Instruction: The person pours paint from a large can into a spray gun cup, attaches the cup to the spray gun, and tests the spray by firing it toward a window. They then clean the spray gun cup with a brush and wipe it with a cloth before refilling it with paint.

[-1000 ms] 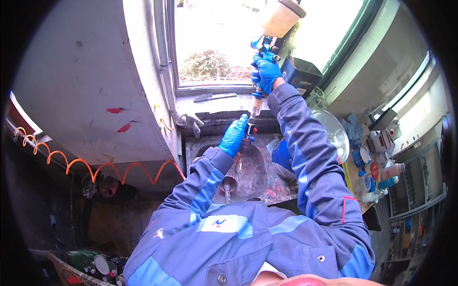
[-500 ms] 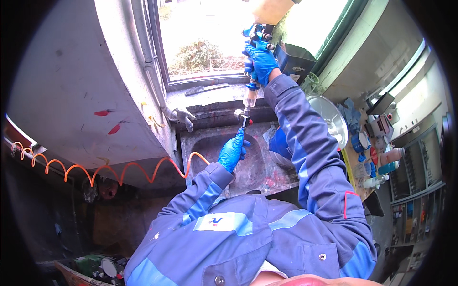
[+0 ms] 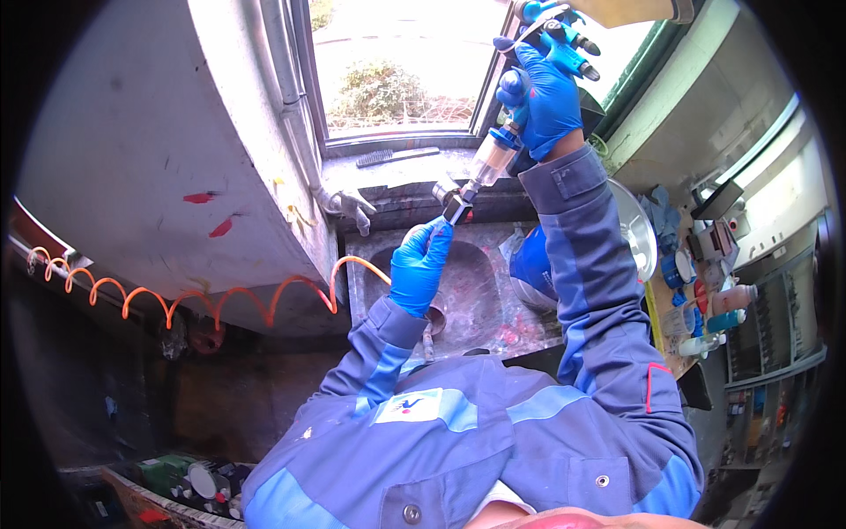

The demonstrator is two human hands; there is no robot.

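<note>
Keeping the line straight is advised: spray gun [image 3: 573, 37] wrapped by right hand [image 3: 553, 104] before the window [image 3: 414, 53], fitting [image 3: 456, 210] pinched by left hand [image 3: 419, 271] over the basin [image 3: 476, 295], clear filter [image 3: 495, 159] between.

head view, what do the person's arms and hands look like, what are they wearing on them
The left hand and right hand wear bright blue gloves. The left sleeve and right sleeve are dark blue with lighter blue panels; the right one has a tabbed cuff and a red angular outline on the upper arm.
</note>
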